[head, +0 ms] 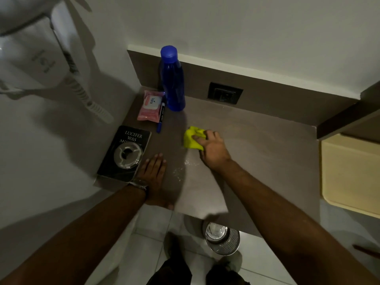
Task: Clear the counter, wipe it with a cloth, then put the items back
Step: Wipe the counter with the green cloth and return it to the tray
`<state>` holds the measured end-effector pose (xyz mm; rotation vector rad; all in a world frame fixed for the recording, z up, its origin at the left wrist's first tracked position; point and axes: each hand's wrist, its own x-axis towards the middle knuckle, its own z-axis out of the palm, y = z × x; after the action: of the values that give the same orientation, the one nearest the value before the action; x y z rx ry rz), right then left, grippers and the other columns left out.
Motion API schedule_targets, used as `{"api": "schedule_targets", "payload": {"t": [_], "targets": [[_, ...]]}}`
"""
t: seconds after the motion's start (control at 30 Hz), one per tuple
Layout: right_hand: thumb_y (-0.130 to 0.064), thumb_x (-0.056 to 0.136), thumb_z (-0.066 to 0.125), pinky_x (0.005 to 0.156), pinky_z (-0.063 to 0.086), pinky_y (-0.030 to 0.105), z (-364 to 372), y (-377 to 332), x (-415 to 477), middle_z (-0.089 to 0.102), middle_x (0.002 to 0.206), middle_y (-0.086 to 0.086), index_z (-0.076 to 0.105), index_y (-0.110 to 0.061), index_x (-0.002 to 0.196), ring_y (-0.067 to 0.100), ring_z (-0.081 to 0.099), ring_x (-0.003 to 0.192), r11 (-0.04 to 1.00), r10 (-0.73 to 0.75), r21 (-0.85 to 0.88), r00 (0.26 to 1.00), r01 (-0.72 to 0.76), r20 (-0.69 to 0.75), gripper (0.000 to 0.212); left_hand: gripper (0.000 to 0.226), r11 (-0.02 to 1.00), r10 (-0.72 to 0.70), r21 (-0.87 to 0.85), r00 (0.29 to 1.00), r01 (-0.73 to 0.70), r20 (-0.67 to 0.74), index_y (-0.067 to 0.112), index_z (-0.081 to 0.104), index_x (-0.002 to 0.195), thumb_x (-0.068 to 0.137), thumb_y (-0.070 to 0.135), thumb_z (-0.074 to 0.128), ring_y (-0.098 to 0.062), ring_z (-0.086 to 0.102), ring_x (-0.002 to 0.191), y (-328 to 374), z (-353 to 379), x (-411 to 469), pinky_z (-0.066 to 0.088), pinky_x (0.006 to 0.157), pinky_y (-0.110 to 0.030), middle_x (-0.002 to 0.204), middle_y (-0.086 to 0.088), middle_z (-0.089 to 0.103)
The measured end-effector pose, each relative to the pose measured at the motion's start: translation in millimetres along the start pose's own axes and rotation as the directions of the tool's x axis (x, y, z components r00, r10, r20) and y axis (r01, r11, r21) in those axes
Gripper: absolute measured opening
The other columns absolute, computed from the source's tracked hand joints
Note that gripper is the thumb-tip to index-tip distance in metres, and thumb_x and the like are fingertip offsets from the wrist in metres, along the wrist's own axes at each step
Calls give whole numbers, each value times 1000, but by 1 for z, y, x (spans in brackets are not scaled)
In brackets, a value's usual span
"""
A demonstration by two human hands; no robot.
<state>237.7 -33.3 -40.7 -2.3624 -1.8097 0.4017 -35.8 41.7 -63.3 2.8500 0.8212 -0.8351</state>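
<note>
The right hand (212,150) grips a bunched yellow cloth (192,137) and presses it onto the brown worktop (257,145), near its middle; the left hand (154,173), a watch (139,184) at its wrist, lies open and flat on the worktop just beside a black book (131,138); a glass ashtray (128,154) sits on the book. At the back left corner a blue bottle (172,79) stands upright; a pink wipes pack (151,105) and a blue pen (161,118) lie side by side before it; small wet specks (181,167) show between the hands.
</note>
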Motion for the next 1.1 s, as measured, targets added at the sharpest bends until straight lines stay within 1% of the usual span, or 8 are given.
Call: {"api": "schedule_targets", "payload": {"t": [0.2,0.3,0.37,0.43,0.6,0.77,0.97,1.1], "targets": [[-20,96,61,105,45,43,-2,-13,-17,53,139,16,57,-27,152,38,52,120,992,-107,82,991,101,83,56,167,999,-33,-35,997,30,-66,4,-10,163,48,114,37,-38,-11,160,3,3,-1,2,129,-52,170,-22,-18],[-11,96,64,111,43,40,-15,-8,4,54,137,21,58,-17,149,40,53,125,982,42,184,999,-42,3,54,159,999,-25,-34,998,23,-60,4,-13,162,57,111,39,-39,-11,160,3,5,1,0,129,-52,170,-24,-19],[-12,101,59,114,41,44,-16,-6,19,50,143,20,52,-19,153,39,49,131,969,183,178,982,-171,-48,53,160,999,-7,-53,999,5,-39,2,-14,162,57,109,42,-41,-11,159,0,5,3,0,130,-54,169,-25,-21],[-13,100,59,114,42,44,-12,-10,26,48,148,16,48,-23,157,36,47,132,975,205,96,978,-201,-37,59,156,999,-3,-47,1000,2,-29,1,-13,162,61,107,44,-41,-9,160,-1,5,4,1,130,-54,168,-24,-24],[-17,95,63,109,44,43,-4,-28,13,51,143,16,52,-28,156,36,50,121,994,-106,36,994,104,39,63,150,1000,-15,-20,1000,14,-24,3,-14,162,68,102,46,-41,-8,160,0,7,5,-1,130,-53,170,-24,-20],[-16,90,72,102,50,47,17,-42,-47,62,133,22,69,-22,140,43,59,115,872,-487,-8,868,490,98,51,162,1000,-12,-26,997,10,-72,3,-9,164,54,111,42,-40,-9,160,0,6,2,-4,129,-51,168,-26,-21],[-17,87,67,103,50,45,29,-8,-107,62,134,11,61,-36,148,36,57,124,815,-566,-38,809,578,160,64,174,996,-6,-85,995,-3,-101,1,-5,164,40,117,35,-39,-7,160,-3,9,-1,1,129,-54,171,-25,-14],[-20,71,80,99,51,37,23,20,-102,68,127,14,68,-27,141,35,61,112,858,-475,-183,877,480,74,71,170,991,8,-128,991,-25,-136,3,-1,165,44,111,49,-39,-3,161,-2,11,-3,-2,130,-56,172,-23,-8]]}}
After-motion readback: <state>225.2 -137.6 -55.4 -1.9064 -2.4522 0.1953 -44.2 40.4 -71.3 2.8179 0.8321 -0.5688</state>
